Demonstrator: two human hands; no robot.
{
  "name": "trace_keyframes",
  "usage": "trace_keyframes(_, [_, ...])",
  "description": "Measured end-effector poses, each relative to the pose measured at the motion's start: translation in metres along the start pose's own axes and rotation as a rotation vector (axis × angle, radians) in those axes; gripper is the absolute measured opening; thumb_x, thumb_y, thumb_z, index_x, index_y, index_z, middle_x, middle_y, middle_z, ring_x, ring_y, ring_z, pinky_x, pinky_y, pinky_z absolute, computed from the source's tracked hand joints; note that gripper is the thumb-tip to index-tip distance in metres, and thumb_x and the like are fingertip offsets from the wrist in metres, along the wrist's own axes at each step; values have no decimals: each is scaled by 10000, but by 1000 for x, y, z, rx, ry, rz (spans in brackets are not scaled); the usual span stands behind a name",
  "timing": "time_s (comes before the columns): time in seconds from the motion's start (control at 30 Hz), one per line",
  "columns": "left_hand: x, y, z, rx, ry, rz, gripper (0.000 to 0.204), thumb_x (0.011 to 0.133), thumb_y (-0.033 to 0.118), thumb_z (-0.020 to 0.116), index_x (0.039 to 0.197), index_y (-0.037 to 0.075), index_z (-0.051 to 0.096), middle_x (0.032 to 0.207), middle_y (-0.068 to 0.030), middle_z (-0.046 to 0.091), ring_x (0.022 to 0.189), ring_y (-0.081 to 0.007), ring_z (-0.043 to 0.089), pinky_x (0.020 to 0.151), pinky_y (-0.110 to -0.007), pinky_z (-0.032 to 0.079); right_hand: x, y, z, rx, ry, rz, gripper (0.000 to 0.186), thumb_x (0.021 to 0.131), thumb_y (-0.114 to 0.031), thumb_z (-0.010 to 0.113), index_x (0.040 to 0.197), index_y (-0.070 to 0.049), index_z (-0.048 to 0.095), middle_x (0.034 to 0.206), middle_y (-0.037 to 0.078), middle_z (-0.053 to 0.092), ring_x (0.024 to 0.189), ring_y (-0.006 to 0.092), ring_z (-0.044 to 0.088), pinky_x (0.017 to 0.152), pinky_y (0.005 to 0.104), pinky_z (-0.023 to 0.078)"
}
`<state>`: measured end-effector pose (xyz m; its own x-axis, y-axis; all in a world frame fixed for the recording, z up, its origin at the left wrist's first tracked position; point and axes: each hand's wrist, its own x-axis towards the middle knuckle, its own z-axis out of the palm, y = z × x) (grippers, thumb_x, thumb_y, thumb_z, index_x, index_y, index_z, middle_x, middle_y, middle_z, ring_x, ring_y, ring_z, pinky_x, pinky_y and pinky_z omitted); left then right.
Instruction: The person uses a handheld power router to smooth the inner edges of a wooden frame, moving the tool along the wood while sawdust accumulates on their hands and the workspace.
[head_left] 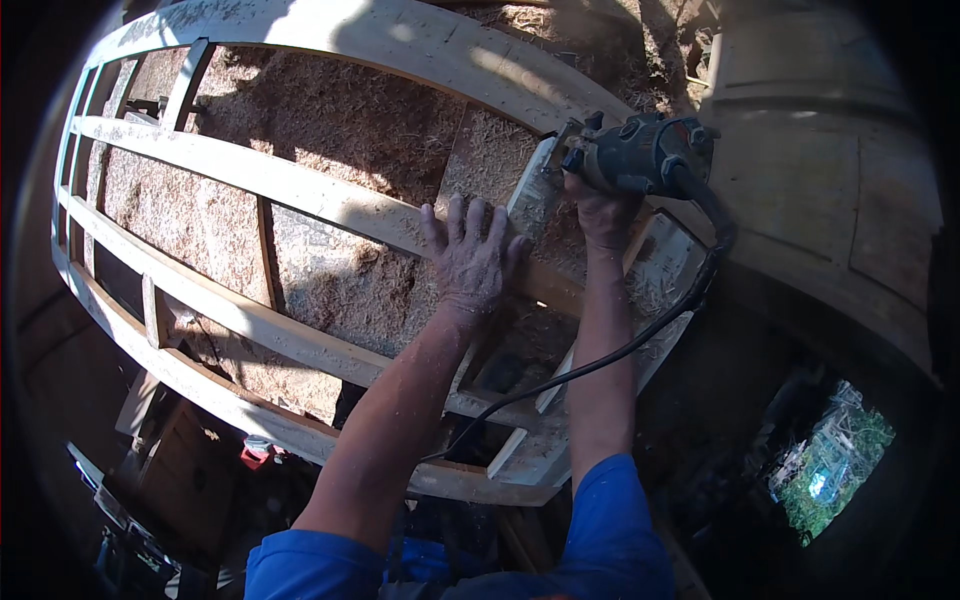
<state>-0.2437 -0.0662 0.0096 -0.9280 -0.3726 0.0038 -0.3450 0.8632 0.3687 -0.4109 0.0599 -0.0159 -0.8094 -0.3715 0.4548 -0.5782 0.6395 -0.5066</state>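
Observation:
A large frame of pale wooden rails (290, 185) and short crosspieces lies before me, dusted with shavings. My left hand (472, 255) rests on its middle rail, fingers spread, close to a crosspiece (533, 190). Under the dark body of a corded power router (650, 155), my right hand (603, 212) is closed around its lower part. The router lies on its side at the frame's right part, its base end toward the crosspiece. What its bit touches is hidden. A thick black cable (715, 220) loops from the router down across my right forearm.
Sawdust and shavings (350, 110) cover the surface beneath the frame. Wooden panels (810, 150) stand at the upper right. A red object (257, 453) sits below the frame's near edge. Dark clutter lies at lower left, and a bright opening with greenery (835, 460) shows at lower right.

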Motion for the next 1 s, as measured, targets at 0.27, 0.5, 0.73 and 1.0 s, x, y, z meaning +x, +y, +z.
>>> trace_keyframes(0.27, [0, 0, 2, -54, 24, 15, 455, 903, 419, 610, 1230, 102, 603, 1255, -120, 505, 1317, -355, 387, 1162, -655, 65, 5, 4, 3, 78, -36, 50, 562, 802, -433, 769, 1227, -117, 584, 1171, 35, 652, 1124, 239, 618, 1014, 419, 444])
trace_keyframes(0.5, [-1, -1, 4, 30, 2, -5, 411, 951, 392, 525, 1262, 134, 596, 1277, -108, 504, 1326, -318, 383, 1172, -605, 62, -16, -22, -15, -192, -28, -128, 508, 878, -443, 690, 1253, -121, 571, 1172, 37, 650, 1140, 225, 614, 1002, 405, 459])
trace_keyframes(0.73, [0, -2, 4, -8, 27, 5, 425, 936, 406, 539, 1251, 127, 606, 1275, -105, 512, 1322, -315, 389, 1169, -604, 71, -77, -21, -24, -998, -74, -567, 585, 918, -476, 635, 1349, -116, 473, 1264, 64, 590, 1175, 247, 583, 1051, 419, 430])
trace_keyframes(1.0, [0, -1, 1, -9, -1, -7, 448, 920, 415, 562, 1257, 124, 612, 1295, -103, 510, 1341, -318, 375, 1174, -608, 62, -53, -42, -31, 164, -302, 23, 692, 915, -491, 632, 1402, -96, 340, 1315, 87, 520, 1196, 219, 541, 1089, 411, 406])
